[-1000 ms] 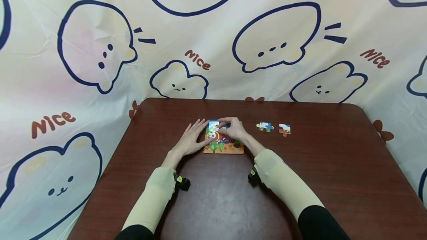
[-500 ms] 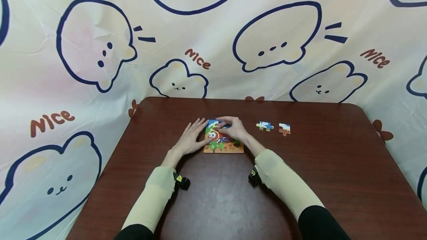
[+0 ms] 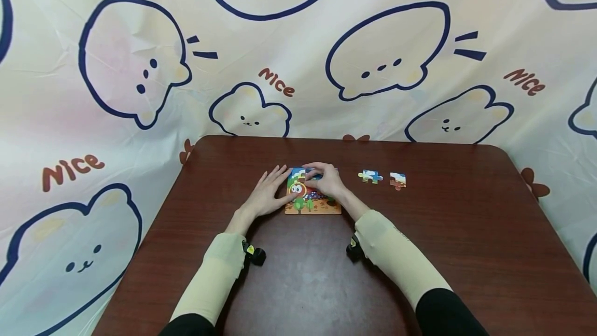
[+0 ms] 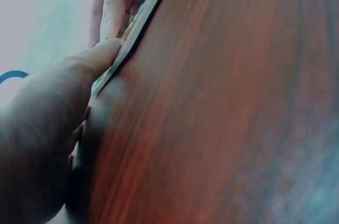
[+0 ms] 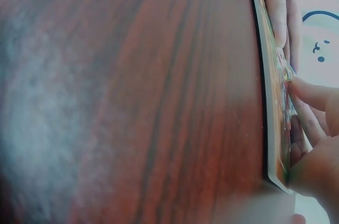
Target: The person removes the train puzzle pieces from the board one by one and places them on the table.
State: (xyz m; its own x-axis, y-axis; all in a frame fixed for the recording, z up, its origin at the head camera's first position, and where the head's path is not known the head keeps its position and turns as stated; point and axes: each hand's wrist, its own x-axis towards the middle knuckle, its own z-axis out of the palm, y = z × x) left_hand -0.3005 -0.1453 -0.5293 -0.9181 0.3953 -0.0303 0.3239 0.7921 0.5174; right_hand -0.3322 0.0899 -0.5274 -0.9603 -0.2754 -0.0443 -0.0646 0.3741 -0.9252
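A colourful jigsaw puzzle board (image 3: 317,208) lies flat toward the far side of the table. My left hand (image 3: 265,196) rests at the board's left side, its fingers extended to the upper left corner and its thumb on the picture. Over the board's upper part, my right hand (image 3: 328,181) pinches a small puzzle piece (image 5: 284,61) between thumb and fingers. That piece sits slightly raised and tilted above the board in the right wrist view. The right hand covers much of the board's upper right. In the left wrist view, my left thumb (image 4: 100,57) touches the board's edge.
Two loose puzzle pieces lie right of the board: a blue-and-green piece (image 3: 370,177) and a blue-and-brown piece (image 3: 398,181). The dark brown wooden table (image 3: 457,232) ends at a cartoon-printed curtain (image 3: 308,56) behind.
My right fingers have shifted very slightly over the board's upper part, still on the puzzle piece. The left hand and both loose pieces stay in place.
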